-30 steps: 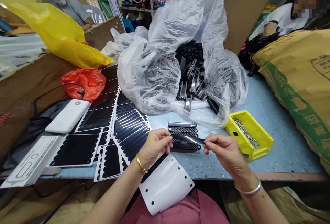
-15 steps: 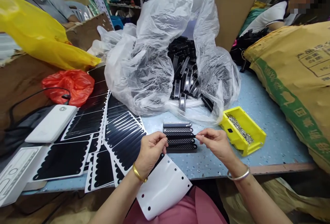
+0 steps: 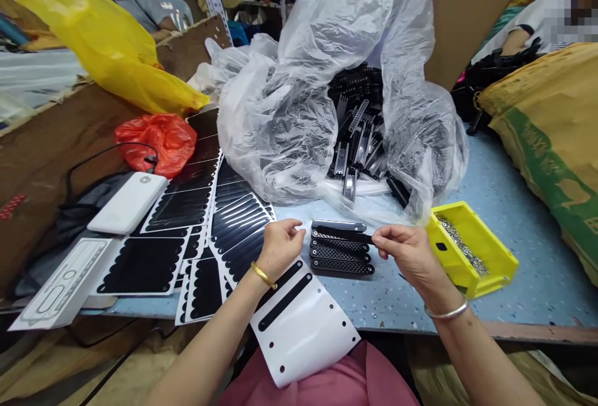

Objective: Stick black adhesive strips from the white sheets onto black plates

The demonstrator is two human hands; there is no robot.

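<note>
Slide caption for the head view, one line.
Right hand pinches a thin black strip over black latticed bars, left hand beside them.

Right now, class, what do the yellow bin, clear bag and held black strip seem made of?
Yellow bin: probably plastic, smooth finish; stiff, moulded-looking walls.
Clear bag: likely thin plastic film, shiny; see-through and crinkled.
Black strip: perhaps plastic film, dull here; thin, dark, material uncertain.

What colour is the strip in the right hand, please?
The strip is black, clearest in the head view.
</note>
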